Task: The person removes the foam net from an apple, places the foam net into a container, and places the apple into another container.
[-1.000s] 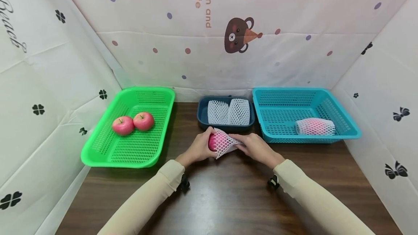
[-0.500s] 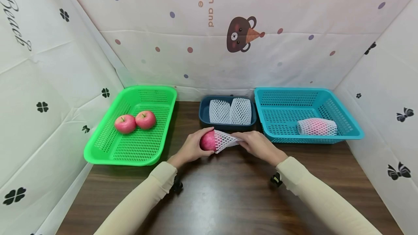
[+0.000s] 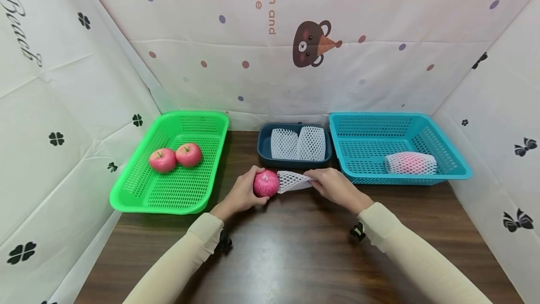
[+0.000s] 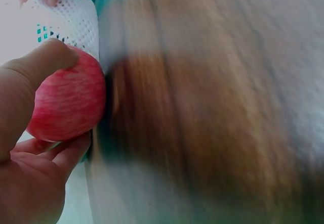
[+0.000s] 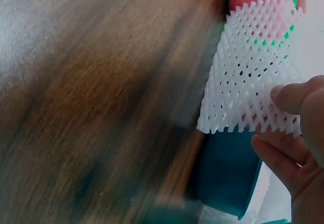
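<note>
My left hand (image 3: 243, 192) grips a red apple (image 3: 266, 183), thumb on one side and fingers under the other in the left wrist view (image 4: 71, 100). Just right of the apple is a white foam net sleeve (image 3: 292, 181), its mouth at the apple's edge. My right hand (image 3: 333, 186) pinches the sleeve's far end between thumb and fingers, which the right wrist view shows close up on the foam net (image 5: 248, 72). The apple's skin is bare in the head view.
A green basket (image 3: 202, 177) at left holds two apples (image 3: 175, 157). Behind the hands, a dark blue tray (image 3: 263, 147) holds two foam net sleeves (image 3: 298, 143). The teal basket (image 3: 363, 154) at right contains a net-wrapped apple (image 3: 411, 163). Patterned cloth surrounds the wooden table (image 3: 295, 247).
The apple, earlier partly inside the foam net sleeve, is now out of it. My left hand has moved left with the apple, while my right hand keeps its pinch on the sleeve.
</note>
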`<state>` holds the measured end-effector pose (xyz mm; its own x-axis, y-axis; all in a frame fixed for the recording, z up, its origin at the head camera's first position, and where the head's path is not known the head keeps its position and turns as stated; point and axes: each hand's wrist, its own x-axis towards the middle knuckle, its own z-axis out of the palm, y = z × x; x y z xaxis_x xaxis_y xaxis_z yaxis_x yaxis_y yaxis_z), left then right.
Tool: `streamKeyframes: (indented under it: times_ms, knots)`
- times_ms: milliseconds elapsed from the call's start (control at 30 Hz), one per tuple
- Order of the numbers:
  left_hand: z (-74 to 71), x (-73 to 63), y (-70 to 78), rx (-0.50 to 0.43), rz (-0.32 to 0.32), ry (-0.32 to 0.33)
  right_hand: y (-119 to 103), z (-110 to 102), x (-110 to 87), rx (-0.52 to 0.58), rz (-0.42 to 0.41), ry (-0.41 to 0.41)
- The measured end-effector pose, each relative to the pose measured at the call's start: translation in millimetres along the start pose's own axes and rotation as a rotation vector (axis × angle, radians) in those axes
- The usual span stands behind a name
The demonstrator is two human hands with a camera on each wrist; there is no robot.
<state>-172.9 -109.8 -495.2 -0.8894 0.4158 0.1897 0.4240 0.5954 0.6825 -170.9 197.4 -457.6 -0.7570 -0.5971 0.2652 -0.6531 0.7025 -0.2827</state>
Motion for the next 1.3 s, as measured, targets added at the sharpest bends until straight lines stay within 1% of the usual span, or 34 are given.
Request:
streamKeyframes:
  times_ms: [200,433,567,733,833,933,1067,1167,1300]
  knots:
    - [-0.4,-2.9,-1.7,0.002,0.011,0.022,-2,-8,4.0,-0.01,0.011,0.034]
    - [-1.3,-3.4,-2.1,0.015,-0.006,0.027,-7,-24,10.1,-0.03,0.015,0.067]
    - [-0.7,-2.8,-1.4,0.017,-0.004,0.029,-10,-32,12.9,-0.008,0.007,0.081]
    - [1.2,-3.9,-0.8,0.009,-0.006,0.028,-14,-42,19.6,-0.019,-0.041,0.112]
    - [1.8,-4.9,-0.5,-0.001,-0.002,0.033,-16,-45,26.7,-0.041,-0.085,0.138]
    - [1.8,-5.3,-0.8,-0.008,0.003,0.033,-17,-47,35.1,-0.038,-0.104,0.17]
    - [0.6,-4.6,-1.4,0.0,0.012,0.033,-18,-46,46.2,-0.011,-0.083,0.191]
    - [0.0,-4.4,-1.8,0.01,0.019,0.034,-19,-44,53.4,0.019,-0.045,0.173]
    - [-0.2,-4.3,-1.7,0.014,0.021,0.029,-20,-39,62.4,0.064,-0.006,0.13]
